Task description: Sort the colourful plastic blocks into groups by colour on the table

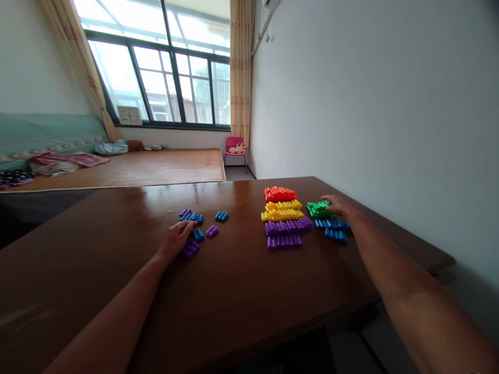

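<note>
"Where are the hands?"

"The left hand [180, 237] is over the mixed pieces [192, 218], left of the purple rows [288, 226] on the table [234, 291]; the right hand [337, 204] is at the green pile [319, 210], right of those rows."

"Fingers?"

"Left bent, right outstretched; I cannot tell whether either grips."

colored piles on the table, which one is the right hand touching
The green pile, right of the yellow rows; the right hand is at its far right edge, and no other pile is green.
</note>
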The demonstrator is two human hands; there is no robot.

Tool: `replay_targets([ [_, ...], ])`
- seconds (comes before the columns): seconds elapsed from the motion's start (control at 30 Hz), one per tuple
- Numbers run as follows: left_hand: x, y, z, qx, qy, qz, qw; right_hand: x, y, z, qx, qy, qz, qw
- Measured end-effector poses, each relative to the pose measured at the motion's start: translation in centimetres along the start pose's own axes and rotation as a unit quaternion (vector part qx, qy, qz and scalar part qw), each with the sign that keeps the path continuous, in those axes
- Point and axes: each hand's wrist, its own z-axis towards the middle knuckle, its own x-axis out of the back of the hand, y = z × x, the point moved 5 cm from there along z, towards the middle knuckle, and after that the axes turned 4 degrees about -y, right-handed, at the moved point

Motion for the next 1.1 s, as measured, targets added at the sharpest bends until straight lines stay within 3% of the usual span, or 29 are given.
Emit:
replay_targets([
  [0.1, -0.2, 0.0, 0.0, 0.000, -0.002, -0.014, 1.000, 1.1, -0.4, 0.5, 0.005, 0.024, 0.003, 1.000],
  [0.2, -0.5, 0.0, 0.0, -0.016, 0.002, -0.030, 0.999, 2.0, -3.6, 0.8, 0.027, 0.076, 0.020, 0.997],
  [0.3, -0.8, -0.1, 0.1, -0.029, 0.008, -0.044, 0.999, 0.8, -10.7, 0.1, 0.104, 0.080, 0.071, 0.989],
  [0.5, -1.2, -0.4, -0.1, -0.041, 0.011, -0.024, 0.999, -6.7, -29.6, -4.3, 0.349, -0.072, 0.121, 0.926],
  [0.57, -1.3, -0.4, -0.2, -0.042, 0.012, -0.023, 0.999, -9.3, -33.7, -4.3, 0.361, -0.106, 0.100, 0.921],
  [0.63, -1.3, -0.5, -0.2, -0.038, 0.011, -0.028, 0.999, -11.5, -36.4, -3.4, 0.338, -0.127, 0.079, 0.929],
  [0.73, -1.5, -0.4, -0.3, -0.045, 0.006, -0.028, 0.999, -13.5, -38.5, -1.7, 0.291, -0.165, 0.044, 0.941],
  [0.83, -1.6, -0.5, -0.3, -0.045, 0.004, -0.018, 0.999, -13.8, -39.3, -1.1, 0.270, -0.195, 0.026, 0.943],
  [1.0, -1.8, -0.6, 0.0, -0.050, -0.014, -0.005, 0.999, -11.8, -39.4, -2.9, 0.308, -0.176, 0.071, 0.932],
  [1.1, -1.5, -0.6, 0.1, -0.048, -0.016, 0.000, 0.999, -9.5, -37.4, -4.9, 0.286, -0.129, 0.136, 0.940],
])
